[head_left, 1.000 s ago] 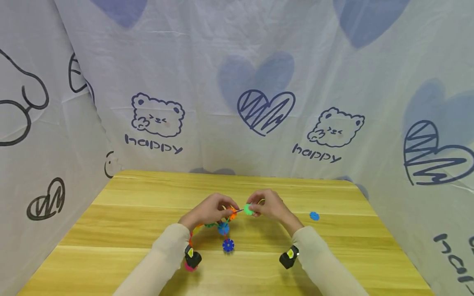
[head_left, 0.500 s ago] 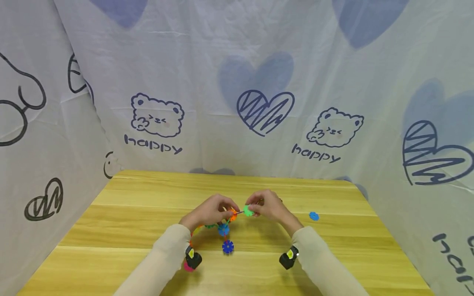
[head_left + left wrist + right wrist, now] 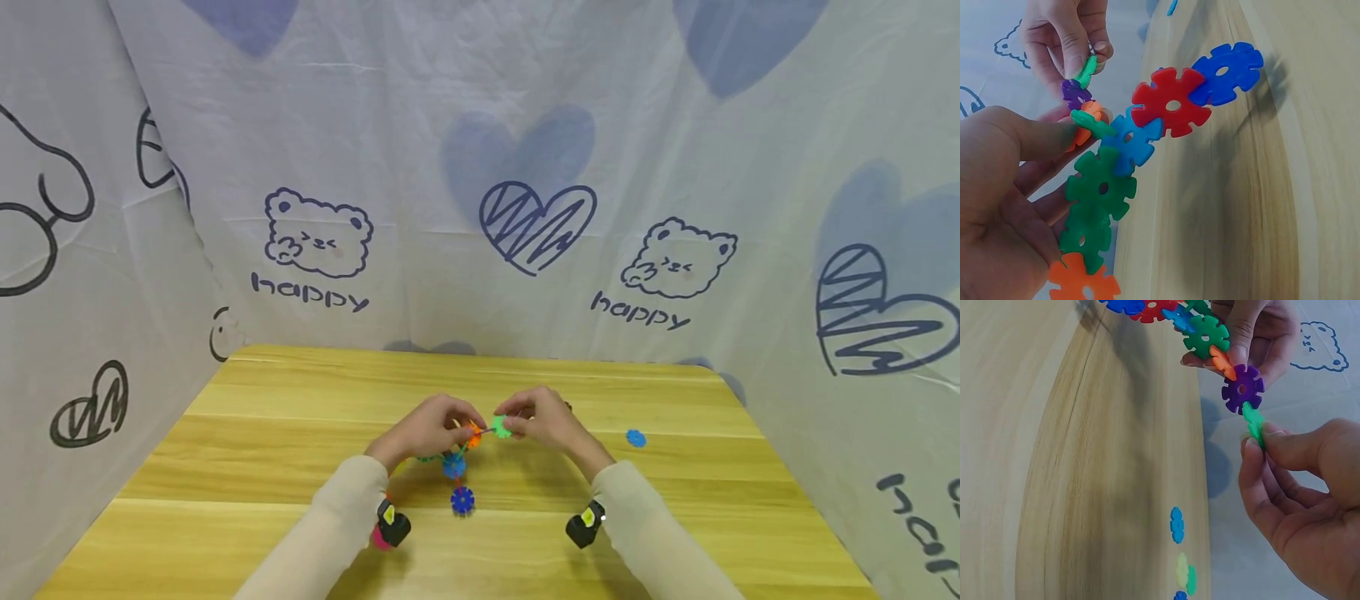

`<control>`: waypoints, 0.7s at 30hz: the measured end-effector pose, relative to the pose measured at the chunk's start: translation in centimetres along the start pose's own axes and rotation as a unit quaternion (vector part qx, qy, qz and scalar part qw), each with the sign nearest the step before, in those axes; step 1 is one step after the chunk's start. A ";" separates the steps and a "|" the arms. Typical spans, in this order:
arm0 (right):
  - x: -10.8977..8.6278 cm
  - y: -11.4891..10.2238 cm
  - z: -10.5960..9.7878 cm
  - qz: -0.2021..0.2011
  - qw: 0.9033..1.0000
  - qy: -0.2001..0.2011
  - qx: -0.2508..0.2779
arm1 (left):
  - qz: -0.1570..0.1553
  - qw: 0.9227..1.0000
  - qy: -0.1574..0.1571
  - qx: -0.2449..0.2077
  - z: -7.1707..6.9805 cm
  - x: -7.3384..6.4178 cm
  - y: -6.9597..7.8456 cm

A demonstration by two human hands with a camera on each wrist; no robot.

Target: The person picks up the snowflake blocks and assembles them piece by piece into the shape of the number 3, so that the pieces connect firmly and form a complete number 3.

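Note:
A chain of notched, flower-shaped plastic discs hangs from my left hand (image 3: 435,429), whose thumb and fingers pinch an orange disc (image 3: 1092,108). From there the chain runs through green (image 3: 1094,169), light blue (image 3: 1138,147), red (image 3: 1182,90) and dark blue (image 3: 1235,62) discs. Another green stretch leads down to a second orange disc (image 3: 1075,275). On the other side a purple disc (image 3: 1235,397) sits between the pinched orange disc and a light green disc (image 3: 1252,422). My right hand (image 3: 549,418) pinches that light green disc, slotted edge to edge with the purple one.
Loose discs lie on the wooden table (image 3: 675,500) to the right: light blue (image 3: 1177,525), pale yellow (image 3: 1182,570), green (image 3: 1192,580) and dark blue (image 3: 1180,595). A pink disc (image 3: 382,538) shows under my left wrist. A printed cloth (image 3: 450,308) rises behind the table.
My right hand and the light green disc have shifted very slightly left. The left hand has drifted slightly right, and the chain's dark blue end sits a little lower.

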State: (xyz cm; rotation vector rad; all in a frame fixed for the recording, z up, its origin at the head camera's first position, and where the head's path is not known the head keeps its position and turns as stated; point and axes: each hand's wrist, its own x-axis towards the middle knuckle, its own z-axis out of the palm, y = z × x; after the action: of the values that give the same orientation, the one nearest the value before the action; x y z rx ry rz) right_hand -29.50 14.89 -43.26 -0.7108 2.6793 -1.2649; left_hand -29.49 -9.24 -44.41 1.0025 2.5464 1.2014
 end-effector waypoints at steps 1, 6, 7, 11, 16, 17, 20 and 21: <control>0.0 0.0 0.0 -0.004 1.000 -0.003 -0.003 | -0.003 1.000 0.003 0.000 0.0 0.0 0.0; -0.1 -0.3 0.0 -0.009 1.000 -0.012 0.000 | -0.014 1.000 0.014 -0.005 -0.1 -0.1 0.0; -0.1 -0.3 0.1 -0.007 1.000 -0.011 0.000 | -0.015 1.000 0.017 -0.005 0.0 -0.1 0.0; -0.1 -0.3 0.3 0.001 1.000 -0.001 0.005 | -0.021 0.999 0.024 -0.017 0.0 -0.1 0.0; -0.1 -0.2 0.4 -0.008 1.000 0.002 0.018 | -0.019 0.999 0.032 -0.023 0.0 -0.2 0.1; -0.1 -0.1 0.4 -0.010 1.000 0.000 0.018 | -0.017 0.999 0.032 -0.024 0.0 -0.2 0.1; -0.1 -0.1 0.5 -0.015 1.000 -0.003 0.013 | -0.014 0.999 0.033 -0.022 0.1 -0.2 0.1; -0.1 -0.1 0.5 -0.015 1.000 -0.005 0.014 | -0.014 0.999 0.032 -0.021 0.1 -0.2 0.0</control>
State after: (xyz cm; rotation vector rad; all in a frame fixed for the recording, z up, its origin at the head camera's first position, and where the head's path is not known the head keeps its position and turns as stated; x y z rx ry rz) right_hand -29.28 14.53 -43.55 -0.7531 2.6478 -1.3005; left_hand -29.30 -9.23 -44.50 0.9309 2.5633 1.2943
